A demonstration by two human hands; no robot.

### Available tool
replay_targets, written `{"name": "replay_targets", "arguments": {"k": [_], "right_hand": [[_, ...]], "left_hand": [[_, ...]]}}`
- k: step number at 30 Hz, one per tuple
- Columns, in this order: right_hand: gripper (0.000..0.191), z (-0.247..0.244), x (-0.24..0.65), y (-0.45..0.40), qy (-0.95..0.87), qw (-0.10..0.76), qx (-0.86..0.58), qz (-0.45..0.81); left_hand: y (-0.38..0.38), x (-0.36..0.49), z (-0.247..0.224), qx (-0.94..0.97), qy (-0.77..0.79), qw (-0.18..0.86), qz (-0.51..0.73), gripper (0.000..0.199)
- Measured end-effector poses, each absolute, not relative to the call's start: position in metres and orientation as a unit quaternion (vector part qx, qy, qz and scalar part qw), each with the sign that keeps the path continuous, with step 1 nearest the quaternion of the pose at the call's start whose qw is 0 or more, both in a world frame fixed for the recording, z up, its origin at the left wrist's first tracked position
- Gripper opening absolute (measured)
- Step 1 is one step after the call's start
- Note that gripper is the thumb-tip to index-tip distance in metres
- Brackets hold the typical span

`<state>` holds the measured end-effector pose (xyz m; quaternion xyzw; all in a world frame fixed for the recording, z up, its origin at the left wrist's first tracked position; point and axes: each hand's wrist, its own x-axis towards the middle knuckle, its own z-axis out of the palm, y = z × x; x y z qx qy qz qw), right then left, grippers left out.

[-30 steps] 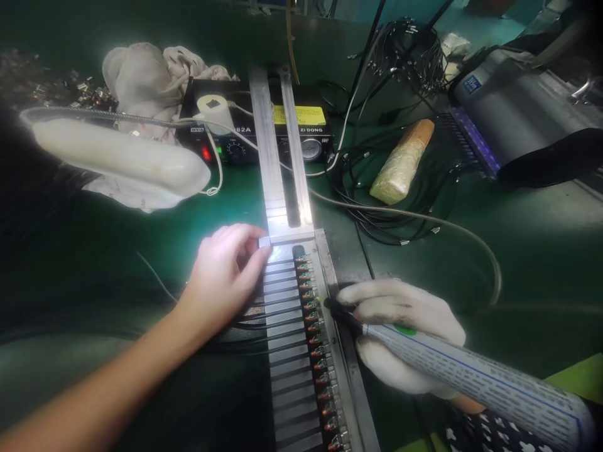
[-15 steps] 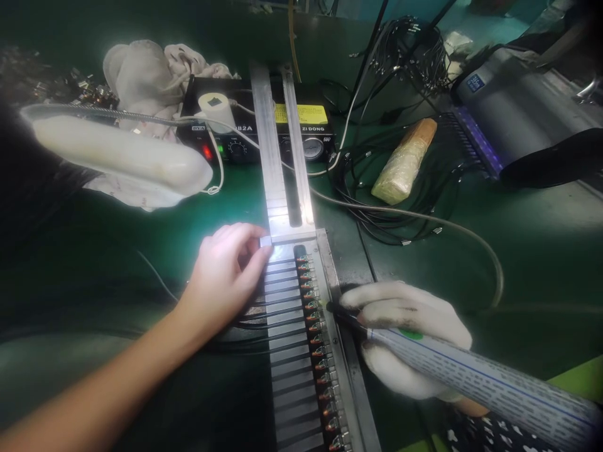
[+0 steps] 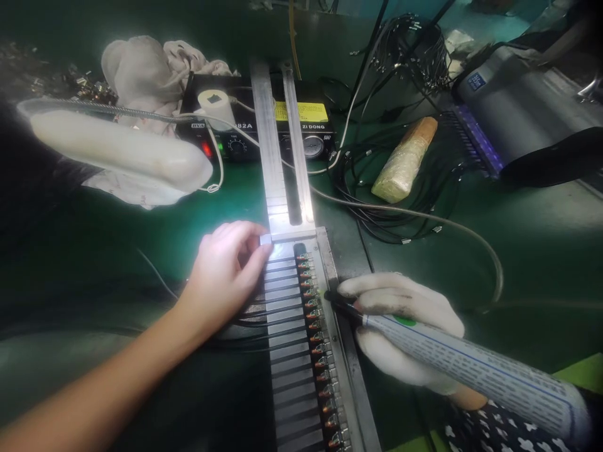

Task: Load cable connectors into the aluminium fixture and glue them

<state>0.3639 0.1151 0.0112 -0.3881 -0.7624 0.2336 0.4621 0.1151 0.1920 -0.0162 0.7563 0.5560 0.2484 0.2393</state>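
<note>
A long metal fixture (image 3: 288, 342) runs up the middle, with black cables (image 3: 287, 334) in its slots and small connectors (image 3: 318, 336) with bare coloured wires in a row. My bare left hand (image 3: 230, 267) pinches the left end of the fixture's crossbar (image 3: 294, 236) between thumb and fingers. My right hand (image 3: 409, 329), in a white glove, is closed around a printed glue bottle (image 3: 475, 370) that slants down to the right. The bottle's black nozzle (image 3: 336, 301) points at the connector row, its tip close to the fixture's right strip. Whether it touches a connector, I cannot tell.
Behind stands a black control box (image 3: 235, 141) with lit buttons. A white elongated object (image 3: 117, 144) and cloth (image 3: 141, 69) are at left. Coiled cables (image 3: 377, 207), a wrapped roll (image 3: 405, 163) and a dark machine with a purple-lit edge (image 3: 478, 141) are at right.
My right hand and the bottle have shifted slightly up and left, so the nozzle tip is farther along the connector row. My left hand keeps its place.
</note>
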Motion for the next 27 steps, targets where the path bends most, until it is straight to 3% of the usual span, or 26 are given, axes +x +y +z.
{"name": "replay_targets", "arguments": {"k": [27], "right_hand": [[0.023,0.001,0.366,0.099,-0.755,0.489,-0.359,0.248]], "left_hand": [[0.193,0.115,-0.017,0.761,0.549,0.232,0.258,0.018]]}}
